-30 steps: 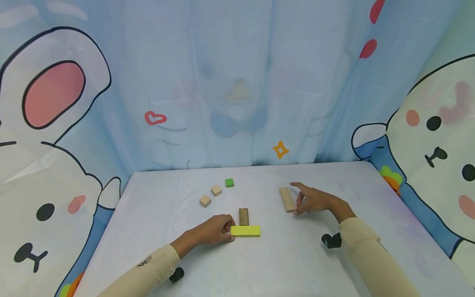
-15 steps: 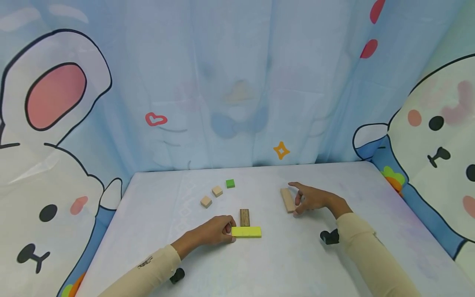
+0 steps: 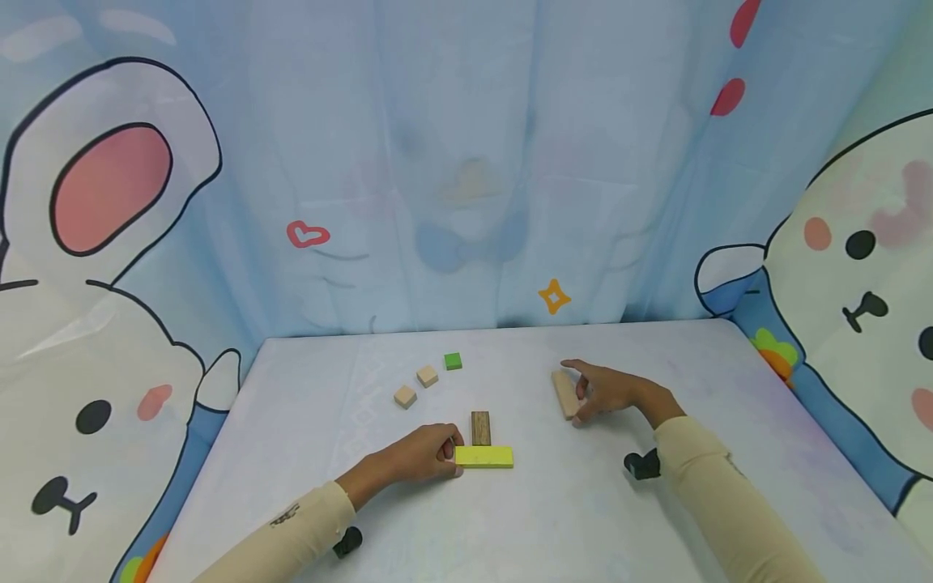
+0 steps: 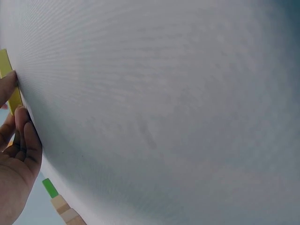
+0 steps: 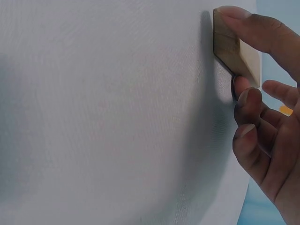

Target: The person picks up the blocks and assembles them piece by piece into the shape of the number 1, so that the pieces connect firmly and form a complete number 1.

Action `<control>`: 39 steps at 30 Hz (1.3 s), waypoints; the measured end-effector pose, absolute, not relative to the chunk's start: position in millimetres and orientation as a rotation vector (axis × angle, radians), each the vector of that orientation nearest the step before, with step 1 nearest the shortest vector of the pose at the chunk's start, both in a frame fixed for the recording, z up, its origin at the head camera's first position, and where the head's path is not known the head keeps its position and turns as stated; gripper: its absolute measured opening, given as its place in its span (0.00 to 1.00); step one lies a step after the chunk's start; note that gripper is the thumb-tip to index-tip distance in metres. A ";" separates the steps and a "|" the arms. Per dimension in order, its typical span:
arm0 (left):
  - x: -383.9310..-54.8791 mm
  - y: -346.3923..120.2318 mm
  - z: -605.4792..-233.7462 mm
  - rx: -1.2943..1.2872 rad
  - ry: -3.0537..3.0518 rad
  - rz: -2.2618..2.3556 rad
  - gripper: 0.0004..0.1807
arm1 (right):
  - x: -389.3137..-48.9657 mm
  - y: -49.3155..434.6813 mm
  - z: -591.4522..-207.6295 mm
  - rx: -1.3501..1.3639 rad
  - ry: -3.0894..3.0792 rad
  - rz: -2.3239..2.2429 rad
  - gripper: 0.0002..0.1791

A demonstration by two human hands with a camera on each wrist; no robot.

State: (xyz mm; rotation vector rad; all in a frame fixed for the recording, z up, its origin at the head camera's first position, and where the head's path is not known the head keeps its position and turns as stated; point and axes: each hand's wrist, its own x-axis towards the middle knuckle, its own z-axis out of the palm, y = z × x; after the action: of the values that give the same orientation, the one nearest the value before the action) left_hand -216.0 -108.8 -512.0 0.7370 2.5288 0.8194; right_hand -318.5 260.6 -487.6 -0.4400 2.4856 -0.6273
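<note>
My left hand (image 3: 423,451) pinches the left end of a yellow block (image 3: 484,457) between thumb and fingers; the left wrist view also shows thumb and fingertips on this yellow block (image 4: 15,99). A dark brown wooden block (image 3: 481,428) lies just behind it, forming a T shape. At the right, my right hand (image 3: 611,391) holds a plain wooden block (image 3: 564,394) near its closer end, the index finger stretched out past the far end. In the right wrist view the thumb is on one corner of the wooden block (image 5: 227,41), with a fingertip at the opposite corner.
Two small plain wooden cubes (image 3: 405,396) and a green cube (image 3: 453,361) sit in a slanting row behind the left hand. The white tabletop (image 3: 554,518) ends at a blue cartoon curtain (image 3: 466,162). A black wrist device (image 3: 641,465) hangs under each sleeve.
My right hand has shifted slightly left, closer over the plain wooden block, covering more of its near side. The left hand and the yellow block have stayed in place.
</note>
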 end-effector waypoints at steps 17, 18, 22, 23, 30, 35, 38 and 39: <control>-216.7 -109.5 -513.5 0.740 2.527 0.818 0.17 | -319.6 260.3 -493.2 -0.448 2.495 -0.615 0.61; -216.6 -109.4 -513.7 0.740 2.528 0.818 0.17 | -319.8 260.1 -494.0 -0.446 2.496 -0.613 0.61; -216.2 -109.2 -513.3 0.737 2.533 0.817 0.16 | -320.4 259.4 -495.1 -0.445 2.495 -0.609 0.61; -216.0 -109.1 -513.2 0.737 2.535 0.816 0.16 | -320.4 259.3 -494.8 -0.446 2.491 -0.611 0.62; -215.5 -108.6 -511.2 0.735 2.540 0.811 0.16 | -318.3 259.8 -488.0 -0.485 2.474 -0.602 0.61; -215.6 -108.3 -510.5 0.727 2.542 0.805 0.17 | -317.5 259.0 -487.2 -0.481 2.470 -0.605 0.59; -215.4 -108.3 -510.1 0.725 2.541 0.806 0.17 | -317.5 259.2 -487.7 -0.474 2.471 -0.601 0.59; -215.3 -108.3 -510.2 0.726 2.540 0.806 0.17 | -317.6 259.2 -488.2 -0.474 2.472 -0.600 0.59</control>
State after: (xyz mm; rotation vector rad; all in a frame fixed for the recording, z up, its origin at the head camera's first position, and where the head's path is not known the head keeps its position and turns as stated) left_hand -215.3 -108.3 -510.2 0.7261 2.5401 0.8063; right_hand -317.6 259.2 -488.2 -0.4741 2.4717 -0.6004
